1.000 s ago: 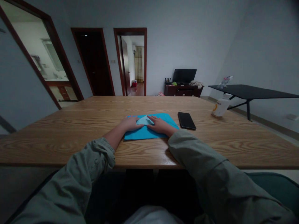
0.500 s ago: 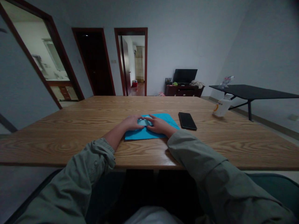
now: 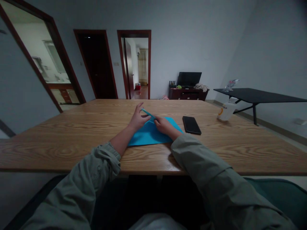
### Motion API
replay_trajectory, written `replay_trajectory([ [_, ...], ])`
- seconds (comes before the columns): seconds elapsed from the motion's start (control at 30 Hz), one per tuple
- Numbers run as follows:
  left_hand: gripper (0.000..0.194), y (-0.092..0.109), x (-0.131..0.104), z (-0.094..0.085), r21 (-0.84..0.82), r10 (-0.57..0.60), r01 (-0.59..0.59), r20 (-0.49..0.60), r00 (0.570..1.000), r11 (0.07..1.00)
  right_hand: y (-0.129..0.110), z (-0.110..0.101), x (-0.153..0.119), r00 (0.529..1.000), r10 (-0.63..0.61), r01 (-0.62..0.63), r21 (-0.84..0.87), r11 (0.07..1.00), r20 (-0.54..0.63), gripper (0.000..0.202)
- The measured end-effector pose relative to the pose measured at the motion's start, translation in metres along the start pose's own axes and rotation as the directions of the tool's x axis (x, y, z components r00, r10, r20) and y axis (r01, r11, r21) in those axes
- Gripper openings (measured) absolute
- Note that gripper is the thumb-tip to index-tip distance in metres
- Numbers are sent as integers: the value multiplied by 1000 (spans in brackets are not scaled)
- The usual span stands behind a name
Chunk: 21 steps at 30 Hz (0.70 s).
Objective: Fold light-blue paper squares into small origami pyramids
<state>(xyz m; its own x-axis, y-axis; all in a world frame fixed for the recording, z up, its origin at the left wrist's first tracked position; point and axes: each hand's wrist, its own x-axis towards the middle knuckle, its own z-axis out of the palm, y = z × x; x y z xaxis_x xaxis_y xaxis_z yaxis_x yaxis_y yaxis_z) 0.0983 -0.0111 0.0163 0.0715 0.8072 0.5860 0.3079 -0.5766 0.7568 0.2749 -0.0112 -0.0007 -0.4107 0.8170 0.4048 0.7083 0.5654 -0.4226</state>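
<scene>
A small folded piece of light blue paper [image 3: 148, 112] is raised on edge above a bright blue sheet [image 3: 150, 133], which lies on the wooden table. My right hand [image 3: 165, 124] pinches the folded piece at its right end. At its left end is my left hand [image 3: 138, 119], thumb and fingers apart around it, the thumb near its lower side. Both hands are above the blue sheet, and the right forearm crosses the sheet's right edge.
On the wooden table [image 3: 72, 140], a black phone [image 3: 191, 125] lies right of the sheet, and a white bottle [image 3: 226, 111] stands farther right. Beyond is a black table [image 3: 259, 95]. A monitor [image 3: 189, 79] stands on a dark cabinet at the back.
The folded piece has been lifted off the sheet and tilted up on edge. My left hand has risen and its fingers have spread; the right hand has closed on the piece's end.
</scene>
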Motion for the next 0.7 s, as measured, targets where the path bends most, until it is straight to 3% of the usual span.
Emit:
replay_trajectory([
  [0.1,74,11,-1,15,-105,29,-48,-181,983,993,3,1,10,981,31,4,178,984,-192,40],
  [0.17,56,14,-1,21,-134,-4,-18,-160,987,991,2,1,16,945,127,-38,285,958,-301,39],
  [0.23,44,14,-2,25,-138,-34,27,-49,998,990,-2,2,20,917,193,-50,381,923,-350,40],
  [0.3,42,13,-3,26,-120,-29,32,25,999,992,-8,2,22,915,190,-12,446,895,-356,41],
  [0.57,50,6,-2,22,-91,30,-25,48,998,996,-24,5,18,949,39,152,562,813,-313,39],
  [0.7,54,0,-1,20,-139,38,-26,82,996,990,-22,5,16,948,31,156,546,823,-317,37],
])
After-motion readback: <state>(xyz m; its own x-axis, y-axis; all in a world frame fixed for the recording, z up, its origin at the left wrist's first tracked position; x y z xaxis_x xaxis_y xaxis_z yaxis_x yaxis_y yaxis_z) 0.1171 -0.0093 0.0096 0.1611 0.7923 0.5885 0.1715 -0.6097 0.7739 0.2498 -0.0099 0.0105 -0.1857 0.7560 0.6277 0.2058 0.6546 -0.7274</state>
